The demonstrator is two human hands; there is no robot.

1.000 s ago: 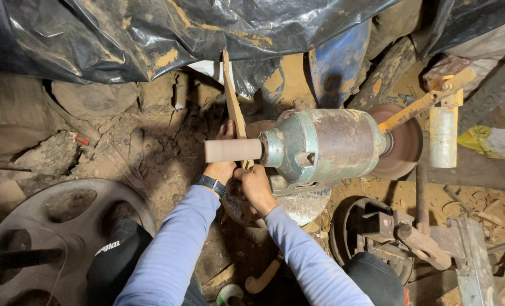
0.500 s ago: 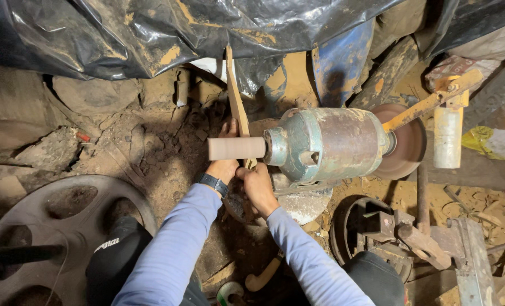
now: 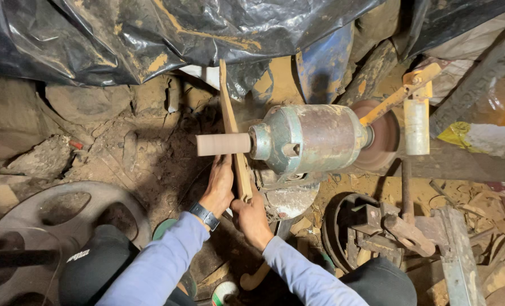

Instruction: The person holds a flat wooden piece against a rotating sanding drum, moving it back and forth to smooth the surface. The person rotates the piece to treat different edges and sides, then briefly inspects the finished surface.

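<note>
Both hands — left hand (image 3: 219,190) and right hand (image 3: 251,214) — grip the thin wooden strip (image 3: 233,133) closed-fingered, steadying it against the motor's sanding drum (image 3: 223,144).

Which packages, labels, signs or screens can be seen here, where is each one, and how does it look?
Plastic bag: far right, beside the grinding motor; crumpled, yellow and whitish, lit from behind.
Small white label: lower left, on the dark trouser knee; short pale mark, too small to make out.
Round lid or can end: bottom edge, between the sleeves; white with green and red.
No signs or screens are visible.
</note>
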